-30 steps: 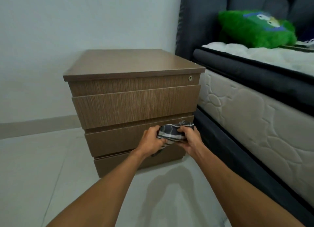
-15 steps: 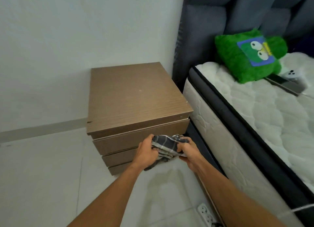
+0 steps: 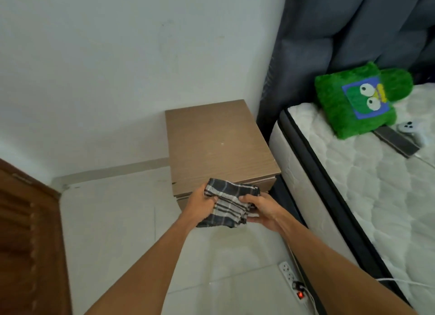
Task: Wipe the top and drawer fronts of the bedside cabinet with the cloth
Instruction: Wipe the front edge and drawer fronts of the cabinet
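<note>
The brown wooden bedside cabinet [image 3: 216, 142] stands against the white wall, beside the bed. I see mostly its bare top from above; only a sliver of the top drawer front shows. A dark checked cloth [image 3: 229, 203] is bunched in front of the cabinet's front edge, in the air. My left hand [image 3: 200, 205] grips the cloth's left side and my right hand [image 3: 262, 210] grips its right side. The cloth hides the middle of the cabinet's front edge.
A bed with a white quilted mattress [image 3: 367, 185] and dark frame runs along the right. On it lie a green plush pillow [image 3: 360, 100], a dark flat slab [image 3: 397, 141] and a white controller [image 3: 407, 126]. A power strip [image 3: 290, 277] lies on the floor. A brown door [image 3: 28, 239] is at left.
My view has risen from facing the drawer fronts to looking down on the cabinet top. Both hands, still holding the cloth, have come up from the lower drawers to the top's front edge.
</note>
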A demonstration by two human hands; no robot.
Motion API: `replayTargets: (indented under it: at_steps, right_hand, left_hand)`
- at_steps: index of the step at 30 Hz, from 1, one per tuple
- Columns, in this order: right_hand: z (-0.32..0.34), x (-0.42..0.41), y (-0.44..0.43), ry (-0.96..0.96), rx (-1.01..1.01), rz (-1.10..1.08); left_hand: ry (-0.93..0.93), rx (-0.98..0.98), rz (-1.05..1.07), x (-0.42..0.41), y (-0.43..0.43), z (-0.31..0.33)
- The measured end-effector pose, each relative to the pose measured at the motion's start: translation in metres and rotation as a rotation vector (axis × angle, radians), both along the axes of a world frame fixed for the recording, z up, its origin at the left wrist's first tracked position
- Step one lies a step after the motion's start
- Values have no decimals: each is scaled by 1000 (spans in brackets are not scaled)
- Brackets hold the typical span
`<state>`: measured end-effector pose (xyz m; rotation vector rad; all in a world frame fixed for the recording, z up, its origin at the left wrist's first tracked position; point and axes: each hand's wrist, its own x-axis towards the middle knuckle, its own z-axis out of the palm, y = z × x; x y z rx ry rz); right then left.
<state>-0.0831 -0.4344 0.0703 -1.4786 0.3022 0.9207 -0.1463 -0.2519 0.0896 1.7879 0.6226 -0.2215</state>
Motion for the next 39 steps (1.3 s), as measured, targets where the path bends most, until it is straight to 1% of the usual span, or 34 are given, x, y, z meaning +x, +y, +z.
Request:
replayTargets:
  at_steps: [6,8,13,15,19,23,26,33,39]
  right_hand:
    - [36,-8,40,54,64,108]
    - [36,-6,55,50,62,90]
    - [28,0,93,-48,-54,-25]
    - [19,11,106,-72,-85,-40]
    - [-6,44,135,-80,-135,-2]
    - [-42,81,166,-159,-201,83]
    - [-68,107,184,-183,-225,97]
    - [-113,144,208,-249,-301,138]
    - [-129,151,209,-204,-352,145]
  left_hand:
    - [17,-81,103,-16,44,26]
    - [23,-98,150,-17,58,23]
    - [65,-165,275,-13,84,11]
    - [82,-188,317,-4,93,6]
    - [93,-189,395,21,112,-13]
    - [131,-166,489,48,129,-44]
    - [161,-157,546,69,139,-71]
    - [214,-117,588,105,155,-114]
    - [249,-106,550,114,157,-128]
